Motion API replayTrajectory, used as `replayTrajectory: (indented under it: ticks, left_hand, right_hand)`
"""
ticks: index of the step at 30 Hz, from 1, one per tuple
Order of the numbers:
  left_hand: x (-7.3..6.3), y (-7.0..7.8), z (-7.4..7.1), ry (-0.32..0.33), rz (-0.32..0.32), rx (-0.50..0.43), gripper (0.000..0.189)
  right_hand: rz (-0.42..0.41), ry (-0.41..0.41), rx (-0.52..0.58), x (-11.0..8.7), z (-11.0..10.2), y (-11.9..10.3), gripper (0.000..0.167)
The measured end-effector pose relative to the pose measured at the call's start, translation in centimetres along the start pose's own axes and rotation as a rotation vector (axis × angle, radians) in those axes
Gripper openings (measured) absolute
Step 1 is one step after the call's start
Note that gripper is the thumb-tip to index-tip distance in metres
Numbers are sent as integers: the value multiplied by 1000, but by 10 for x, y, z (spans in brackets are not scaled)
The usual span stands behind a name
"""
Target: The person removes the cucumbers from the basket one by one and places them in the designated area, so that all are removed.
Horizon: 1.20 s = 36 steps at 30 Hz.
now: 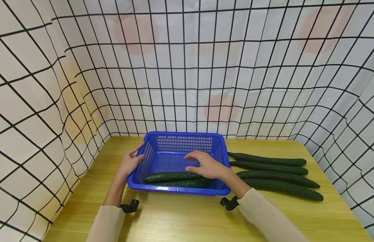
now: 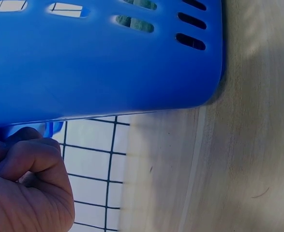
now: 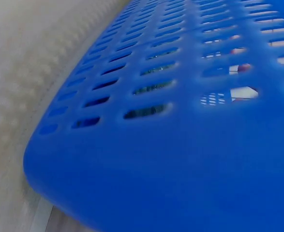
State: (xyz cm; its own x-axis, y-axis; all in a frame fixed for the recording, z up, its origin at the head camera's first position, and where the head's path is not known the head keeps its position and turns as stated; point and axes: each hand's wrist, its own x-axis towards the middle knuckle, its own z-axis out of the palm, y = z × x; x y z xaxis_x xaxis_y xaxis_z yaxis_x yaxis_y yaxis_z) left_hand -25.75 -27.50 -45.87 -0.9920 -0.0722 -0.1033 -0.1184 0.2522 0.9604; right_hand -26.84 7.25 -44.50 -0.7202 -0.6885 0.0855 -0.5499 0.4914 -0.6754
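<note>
Four long dark-green cucumbers (image 1: 277,176), axes roughly nine-to-three, lie at three o'clock from the nearer, relaxed, empty right hand (image 1: 206,165); the left hand (image 1: 130,164) grips the blue plastic basket (image 1: 178,190).

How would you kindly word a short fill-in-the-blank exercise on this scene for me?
1. The basket is coloured ____.
2. The left hand holds the basket's ____ side.
3. On the table, outside the basket, lie ____ cucumbers.
4. These lie to the ____ of the basket.

Missing words: blue; left; four; right.
</note>
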Motion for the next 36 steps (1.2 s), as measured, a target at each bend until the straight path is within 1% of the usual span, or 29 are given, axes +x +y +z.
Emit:
replayTrajectory:
  ticks: [6, 9, 17, 23, 29, 31, 36]
  left_hand:
    - [1, 0, 1, 7, 0, 6, 68]
    - [0, 0, 0, 10, 10, 13, 67]
    - [-1, 2, 0, 11, 18, 17, 66]
    - [-2, 1, 1, 10, 21, 15, 66]
    - [-4, 0, 0, 8, 24, 3, 66]
    - [-4, 0, 0, 8, 25, 4, 66]
    - [-4, -1, 1, 15, 25, -5, 67]
  right_hand:
    - [23, -70, -66, 4, 3, -1, 52]
    - [35, -101, -81, 4, 5, -3, 52]
    - [92, -212, -147, 2, 10, -5, 53]
    - [101, -279, -218, 0, 13, -7, 54]
    - [114, -293, -231, 1, 15, -6, 60]
    - [103, -288, -230, 2, 16, -5, 58]
    - [71, -303, -270, 1, 16, -5, 44]
